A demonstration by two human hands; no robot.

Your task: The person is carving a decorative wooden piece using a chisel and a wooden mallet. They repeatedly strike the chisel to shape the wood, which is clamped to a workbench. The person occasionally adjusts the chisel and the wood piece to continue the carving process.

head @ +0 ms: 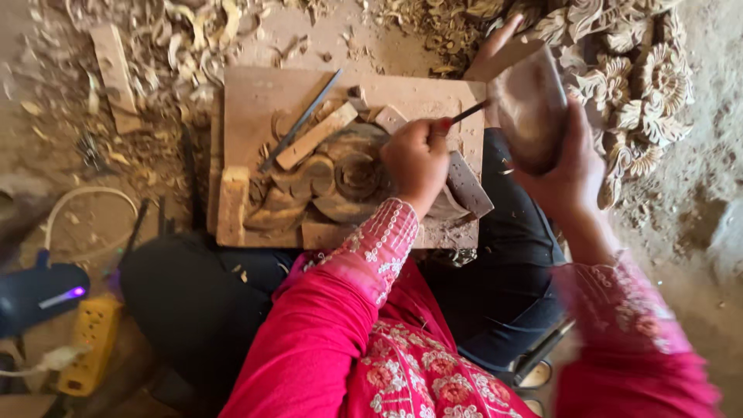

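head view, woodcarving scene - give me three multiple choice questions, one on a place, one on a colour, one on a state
1. Where does the wooden board with the carved piece rest?
A. across the person's lap
B. on a shelf
C. leaning against a wall

2. What colour are the person's sleeves?
A. white
B. pink-red with pale embroidery
C. green

3. What is the state of the right hand?
A. flat on the floor
B. open and empty
C. raised, gripping a wooden mallet

Answers:
1 A: the board lies over the dark-trousered legs.
2 B: both sleeves are pink-red with pale stitched patterns.
3 C: the right hand is closed around the blurred mallet above the board, while the left hand holds a chisel on the carving.
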